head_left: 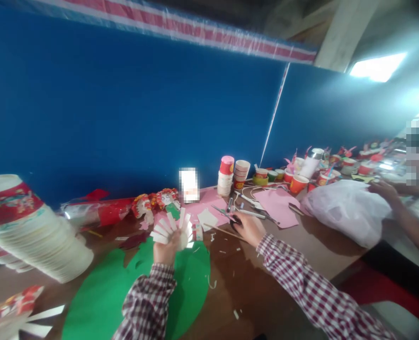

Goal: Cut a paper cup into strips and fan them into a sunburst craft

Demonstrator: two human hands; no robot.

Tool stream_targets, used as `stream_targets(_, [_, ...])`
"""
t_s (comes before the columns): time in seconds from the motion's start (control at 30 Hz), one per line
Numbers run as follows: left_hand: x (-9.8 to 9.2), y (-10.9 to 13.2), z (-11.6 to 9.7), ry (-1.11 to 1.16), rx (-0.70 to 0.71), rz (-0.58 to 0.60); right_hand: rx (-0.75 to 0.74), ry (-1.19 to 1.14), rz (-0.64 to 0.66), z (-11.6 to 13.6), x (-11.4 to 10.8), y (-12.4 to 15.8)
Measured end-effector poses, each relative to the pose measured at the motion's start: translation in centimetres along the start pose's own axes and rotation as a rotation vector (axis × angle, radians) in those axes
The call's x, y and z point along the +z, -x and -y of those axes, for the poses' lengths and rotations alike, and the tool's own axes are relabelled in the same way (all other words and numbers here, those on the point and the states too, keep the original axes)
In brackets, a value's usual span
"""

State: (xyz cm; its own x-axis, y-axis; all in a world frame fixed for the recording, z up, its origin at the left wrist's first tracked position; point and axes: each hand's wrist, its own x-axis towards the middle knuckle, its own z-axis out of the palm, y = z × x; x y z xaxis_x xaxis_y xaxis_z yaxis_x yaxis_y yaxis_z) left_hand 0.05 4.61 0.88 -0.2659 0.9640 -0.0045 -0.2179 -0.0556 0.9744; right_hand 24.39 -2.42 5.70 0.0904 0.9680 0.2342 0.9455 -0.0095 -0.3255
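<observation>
Our left hand grips a paper cup cut into white strips, holding it above the green sheet on the brown surface. Our right hand rests closed on the scissors just beside pink paper. A stack of cups leans at far left. Across the surface, another person's hand touches a white bag.

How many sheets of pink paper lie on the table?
2: one pink sheet right of the scissors, another pink sheet behind the fringed paper cup. Clutter may hide more.
</observation>
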Motion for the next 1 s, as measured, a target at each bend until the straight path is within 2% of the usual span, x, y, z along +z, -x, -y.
stream_targets(0.13, [0.0, -0.1, -0.3, 0.05, 0.088, 0.024, -0.001, 0.022, -0.045, 1.0, 1.3, -0.9])
stream_targets(0.3, [-1.1, -1.0, 0.2, -0.03, 0.055, -0.165, 0.167, 0.056, -0.078, 1.1, 2.6, -2.2])
stream_targets(0.5, [-1.9, -2.0, 1.7, -0.017, 0.041, -0.248, 0.143, 0.091, -0.025, 0.0, 3.3, -2.3])
stream_targets(0.63, [-1.8, -2.2, 2.0, 0.01, 0.121, -0.193, 0.148, 0.13, 0.026, -0.4, 3.6, -2.3])
stream_targets(0.8, [-1.4, -1.8, 1.4, 0.052, 0.233, -0.078, -0.052, 0.162, 0.016, -0.7, 3.6, -2.4])
stream_targets(1.0, [-1.4, -1.6, 2.9, -0.072, 0.197, -0.097, -0.104, 0.175, 0.004, -1.3, 3.9, -2.4])
